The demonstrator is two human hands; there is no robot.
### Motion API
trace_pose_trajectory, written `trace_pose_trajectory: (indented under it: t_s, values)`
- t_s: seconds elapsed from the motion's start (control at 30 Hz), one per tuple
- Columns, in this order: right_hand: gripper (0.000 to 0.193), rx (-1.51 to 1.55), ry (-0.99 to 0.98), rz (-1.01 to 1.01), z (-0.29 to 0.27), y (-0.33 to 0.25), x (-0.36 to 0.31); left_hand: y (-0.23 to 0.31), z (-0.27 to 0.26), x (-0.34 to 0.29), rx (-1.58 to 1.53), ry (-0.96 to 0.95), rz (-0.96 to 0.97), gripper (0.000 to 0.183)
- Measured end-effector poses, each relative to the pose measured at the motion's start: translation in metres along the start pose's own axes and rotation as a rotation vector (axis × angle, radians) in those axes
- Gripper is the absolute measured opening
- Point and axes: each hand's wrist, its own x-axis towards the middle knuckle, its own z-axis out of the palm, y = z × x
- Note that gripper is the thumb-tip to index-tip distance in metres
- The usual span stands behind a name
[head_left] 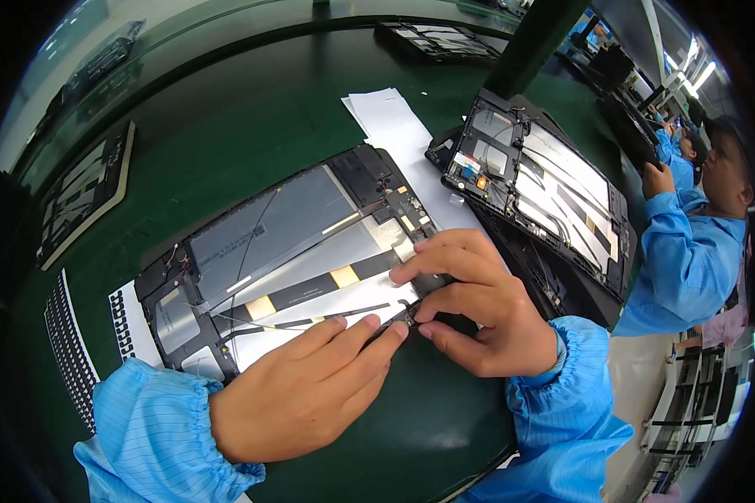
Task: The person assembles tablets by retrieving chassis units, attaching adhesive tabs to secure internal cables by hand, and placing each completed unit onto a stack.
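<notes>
Sleeves [147, 419] blue, pinstriped; benchtop [432, 411] dark green; tablet [268, 222] silver-grey, black, gold.

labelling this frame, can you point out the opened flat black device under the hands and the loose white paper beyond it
Opened flat black device [306, 261]: head view, on its silver panel, near the middle.
Loose white paper [396, 124]: head view, on its bare upper part.

Tablet [281, 243] left of device stack [554, 180]
</notes>
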Motion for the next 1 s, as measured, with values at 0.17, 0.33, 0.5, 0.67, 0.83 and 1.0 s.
trace_pose_trajectory:
  t_s: [0.17, 0.33, 0.5, 0.67, 0.83, 1.0]
  values:
    - [0.019, -0.011, 0.013, 0.010, 0.000, -0.003, 0.001, -0.001, 0.000, 0.000, 0.009, -0.010, 0.011, 0.039]
    - [0.019, -0.032, 0.042, 0.005, 0.002, 0.001, -0.001, -0.002, 0.001, 0.001, 0.011, -0.005, 0.018, 0.039]
    - [0.017, -0.028, 0.079, -0.014, 0.003, -0.003, 0.003, 0.000, -0.002, 0.003, 0.035, -0.006, 0.024, 0.040]
    - [0.013, -0.062, 0.088, -0.013, 0.008, -0.003, 0.000, 0.008, -0.004, 0.003, 0.000, -0.060, -0.005, 0.044]
    - [0.015, 0.140, 0.142, 0.078, 0.004, 0.004, -0.010, 0.027, -0.036, -0.015, -0.004, 0.009, -0.088, 0.054]
    - [0.025, -0.084, 0.428, 0.301, 0.012, 0.014, -0.015, 0.048, -0.040, -0.083, 0.110, 0.531, -0.883, 0.055]
